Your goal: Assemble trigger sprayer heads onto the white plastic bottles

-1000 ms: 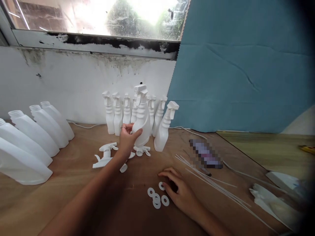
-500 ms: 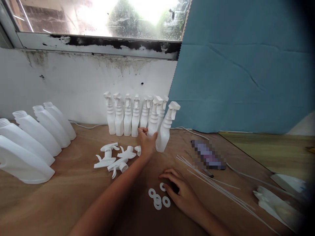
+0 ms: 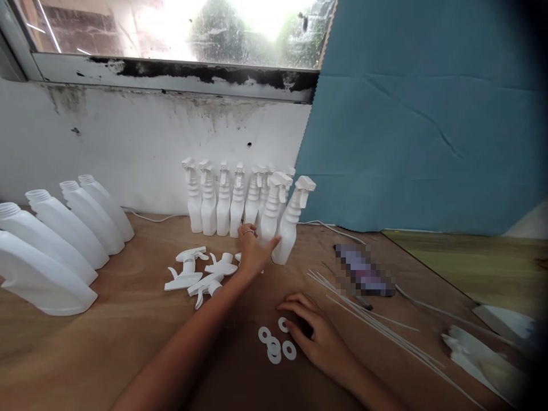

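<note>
My left hand (image 3: 254, 251) is wrapped around the lower part of a white spray bottle (image 3: 273, 205), thumb on its right and fingers on its left. The bottle leans slightly, close beside another capped spray bottle (image 3: 291, 220). Behind and to the left stands a row of similar spray bottles (image 3: 223, 200). My right hand (image 3: 317, 331) rests on the table with fingers loosely bent and apart, thumb tip at a white ring washer (image 3: 283, 325). More flat washers (image 3: 289, 350) lie beside it. Loose white trigger sprayers (image 3: 188, 265) lie left of my left forearm, which partly covers them.
Uncapped white bottles (image 3: 64, 234) stand in a slanting row at the left. Thin white tubes (image 3: 377, 328) lie on the wooden table (image 3: 85, 359) to the right, near a blurred phone-like object (image 3: 363, 271). A cable (image 3: 432, 308) and a plastic bag (image 3: 479, 359) are farther right.
My left hand and the spray bottle in it have shifted slightly right and down, nearer the bottle at the right end. My right hand has stayed by the washers.
</note>
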{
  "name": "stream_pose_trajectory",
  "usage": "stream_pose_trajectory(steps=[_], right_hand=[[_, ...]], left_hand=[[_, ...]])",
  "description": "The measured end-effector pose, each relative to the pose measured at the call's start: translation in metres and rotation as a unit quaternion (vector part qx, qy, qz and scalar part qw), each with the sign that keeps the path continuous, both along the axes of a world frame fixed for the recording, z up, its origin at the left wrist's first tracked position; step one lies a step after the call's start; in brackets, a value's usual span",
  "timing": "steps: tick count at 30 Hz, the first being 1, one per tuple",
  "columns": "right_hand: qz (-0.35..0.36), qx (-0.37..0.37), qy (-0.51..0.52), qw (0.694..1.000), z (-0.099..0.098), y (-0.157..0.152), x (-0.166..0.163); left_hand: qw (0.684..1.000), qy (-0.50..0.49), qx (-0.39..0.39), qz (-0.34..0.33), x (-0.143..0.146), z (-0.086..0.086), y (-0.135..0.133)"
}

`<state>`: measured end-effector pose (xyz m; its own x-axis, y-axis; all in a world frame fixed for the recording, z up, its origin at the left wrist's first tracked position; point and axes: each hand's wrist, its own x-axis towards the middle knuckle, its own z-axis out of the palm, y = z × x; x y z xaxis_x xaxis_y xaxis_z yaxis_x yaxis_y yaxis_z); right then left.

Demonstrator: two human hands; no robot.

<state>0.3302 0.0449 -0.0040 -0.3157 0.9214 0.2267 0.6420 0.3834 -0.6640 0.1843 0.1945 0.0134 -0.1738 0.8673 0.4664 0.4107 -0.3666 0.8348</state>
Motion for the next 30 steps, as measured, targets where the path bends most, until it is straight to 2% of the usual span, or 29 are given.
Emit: stream_pose_trajectory(steps=[3,6,9,14,16,19,21,23,25,27,30], right_hand=[[0.032,-0.009,0.010,0.999,0.005,-0.002,0.004],[0.049,-0.011,0.013,0.999,0.007,-0.002,0.008],[0.041,-0.019,0.018,0.999,0.005,-0.001,0.008],[0.021,-0.027,0.040,0.999,0.000,0.001,0.006],[0.009,-0.026,0.041,0.999,0.000,0.001,0.006],[-0.008,-0.022,0.053,0.998,0.002,-0.001,0.005],[-0.013,0.005,0.079,0.997,0.003,-0.004,0.004],[-0.030,0.064,0.106,0.992,0.004,-0.007,0.001],[-0.056,0.132,0.121,0.982,0.004,-0.008,-0.003],[-0.070,0.188,0.125,0.972,0.005,-0.007,-0.009],[-0.043,0.226,0.114,0.966,0.005,-0.001,-0.018]], left_hand=[[0.991,0.119,0.000,-0.066,-0.030,0.001,-0.012],[0.960,0.238,0.004,-0.148,-0.059,0.001,-0.033],[0.928,0.315,0.021,-0.198,-0.073,0.003,-0.057],[0.846,0.485,0.095,-0.200,-0.080,0.002,-0.090],[0.829,0.509,0.127,-0.196,-0.084,-0.002,-0.101],[0.833,0.485,0.165,-0.212,-0.090,-0.009,-0.114],[0.857,0.432,0.161,-0.231,-0.092,-0.012,-0.120],[0.891,0.363,0.107,-0.252,-0.092,-0.012,-0.123],[0.910,0.308,0.035,-0.275,-0.091,-0.010,-0.125],[0.910,0.284,-0.010,-0.302,-0.090,-0.008,-0.125],[0.902,0.288,-0.023,-0.321,-0.089,-0.006,-0.124]])
